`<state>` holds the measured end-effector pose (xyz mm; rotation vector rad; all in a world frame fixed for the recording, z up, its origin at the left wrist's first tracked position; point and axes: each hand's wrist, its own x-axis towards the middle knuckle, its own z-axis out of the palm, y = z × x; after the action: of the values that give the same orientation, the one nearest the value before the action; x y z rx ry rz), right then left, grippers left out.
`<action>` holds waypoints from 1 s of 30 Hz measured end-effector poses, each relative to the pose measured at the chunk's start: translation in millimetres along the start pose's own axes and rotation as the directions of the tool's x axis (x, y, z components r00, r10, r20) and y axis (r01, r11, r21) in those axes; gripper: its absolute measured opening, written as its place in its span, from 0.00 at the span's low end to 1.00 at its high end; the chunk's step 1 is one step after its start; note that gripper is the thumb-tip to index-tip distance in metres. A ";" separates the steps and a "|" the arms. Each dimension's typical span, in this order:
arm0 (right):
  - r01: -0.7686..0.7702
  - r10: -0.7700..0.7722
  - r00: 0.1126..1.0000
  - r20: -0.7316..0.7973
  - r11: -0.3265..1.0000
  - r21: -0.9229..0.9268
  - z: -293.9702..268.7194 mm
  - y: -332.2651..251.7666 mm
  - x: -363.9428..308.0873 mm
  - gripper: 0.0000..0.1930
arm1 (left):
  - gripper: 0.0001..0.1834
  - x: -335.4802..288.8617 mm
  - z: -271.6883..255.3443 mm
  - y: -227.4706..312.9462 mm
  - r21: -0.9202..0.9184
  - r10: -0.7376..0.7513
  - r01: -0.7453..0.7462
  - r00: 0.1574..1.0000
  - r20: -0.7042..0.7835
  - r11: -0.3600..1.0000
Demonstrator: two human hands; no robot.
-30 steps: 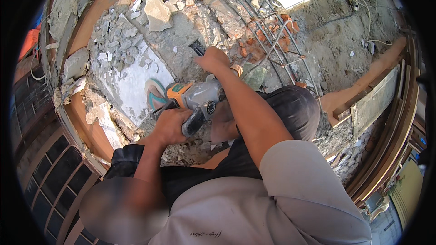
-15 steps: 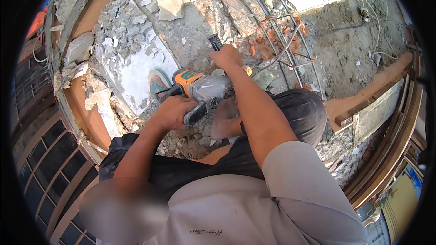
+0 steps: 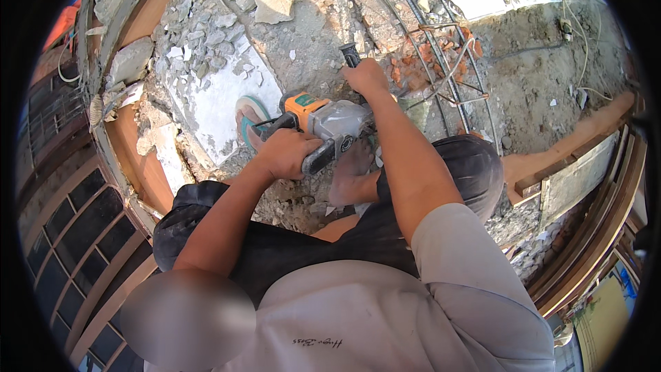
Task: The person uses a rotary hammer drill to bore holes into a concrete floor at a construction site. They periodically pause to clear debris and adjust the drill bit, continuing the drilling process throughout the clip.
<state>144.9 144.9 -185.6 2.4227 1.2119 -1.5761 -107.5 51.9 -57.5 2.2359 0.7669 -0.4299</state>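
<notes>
The orange-and-grey power tool point(image 3: 334, 120) is at the frame's centre — fingers of the left hand point(image 3: 289, 151) grasp its thick black handle point(image 3: 319, 159), those of the right hand point(image 3: 367, 79) its black side grip point(image 3: 351, 55). Both should hold firmly — the foot in teal-strapped sandal point(image 3: 248, 126) well clear.

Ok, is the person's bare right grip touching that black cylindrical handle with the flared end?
Touching. The head view shows the bare right grip closed around the black cylindrical handle, its flared end poking out.
</notes>
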 end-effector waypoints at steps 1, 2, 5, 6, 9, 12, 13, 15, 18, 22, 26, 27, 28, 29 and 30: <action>-0.005 0.005 1.000 -0.020 1.000 0.000 -0.1 1.6 2.0 0.29 | 0.35 3.1 0.5 0.5 0.017 -0.021 0.021 0.999 0.031 1.000; -0.009 0.009 0.999 -0.036 1.000 0.000 0.1 3.5 4.0 0.29 | 0.35 5.8 1.4 0.7 0.011 -0.019 0.018 0.999 0.035 1.000; -0.032 0.032 0.999 0.010 0.999 0.008 2.1 12.1 9.9 0.29 | 0.33 7.3 4.1 -0.3 0.038 0.016 -0.017 0.999 0.038 0.999; -0.031 0.031 0.999 0.027 0.999 0.024 2.0 13.6 13.3 0.30 | 0.32 7.4 4.5 -1.1 0.049 0.027 -0.028 1.000 0.013 0.998; -0.019 0.018 1.000 0.023 0.999 0.040 3.1 18.5 21.5 0.29 | 0.31 6.9 4.6 -2.9 0.053 0.041 -0.041 0.999 0.003 0.998; -0.007 0.006 1.000 0.024 0.999 0.051 2.9 20.6 27.4 0.28 | 0.29 7.8 3.6 -3.8 0.045 0.033 -0.033 0.999 0.001 0.998; 0.007 -0.007 1.000 0.011 0.999 0.047 3.0 20.7 28.0 0.28 | 0.29 8.3 3.2 -4.0 0.050 0.024 -0.024 1.000 0.001 0.998; 0.031 -0.031 0.999 -0.014 0.999 0.037 2.4 19.8 27.1 0.27 | 0.28 8.6 2.6 -4.0 0.050 0.022 -0.022 1.000 0.009 0.999; 0.050 -0.050 0.999 -0.020 0.999 -0.005 1.2 17.0 21.3 0.26 | 0.28 6.1 3.5 -3.4 0.042 0.012 -0.014 0.999 0.030 0.999; 0.046 -0.046 0.999 -0.022 0.999 -0.017 -1.7 10.0 16.0 0.24 | 0.29 1.6 7.7 -3.1 0.045 0.010 -0.008 0.999 -0.035 0.999; 0.045 -0.045 0.999 -0.008 0.999 -0.011 -3.9 7.3 17.0 0.23 | 0.30 3.1 8.1 -5.7 0.037 0.001 0.002 0.998 -0.064 0.999; 0.058 -0.058 0.998 -0.007 0.998 -0.006 -4.1 6.8 18.6 0.23 | 0.30 3.6 7.0 -5.8 0.042 -0.025 0.026 0.999 -0.032 0.999; 0.065 -0.065 0.998 -0.008 0.998 -0.005 -3.4 6.2 20.1 0.23 | 0.30 4.2 5.4 -5.3 0.045 -0.025 0.026 0.999 -0.022 0.999; 0.070 -0.070 0.997 -0.009 0.998 -0.006 -2.1 5.9 21.4 0.23 | 0.29 5.0 3.2 -4.2 0.045 -0.005 0.006 1.000 -0.015 0.999; 0.050 -0.050 0.999 -0.020 0.999 -0.017 -1.3 6.1 22.7 0.23 | 0.28 5.9 0.3 -2.4 0.039 -0.029 0.029 1.000 -0.009 0.999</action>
<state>154.0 154.7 -205.1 2.4225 1.2938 -1.5512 -104.6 55.4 -62.0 2.2661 0.8025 -0.4537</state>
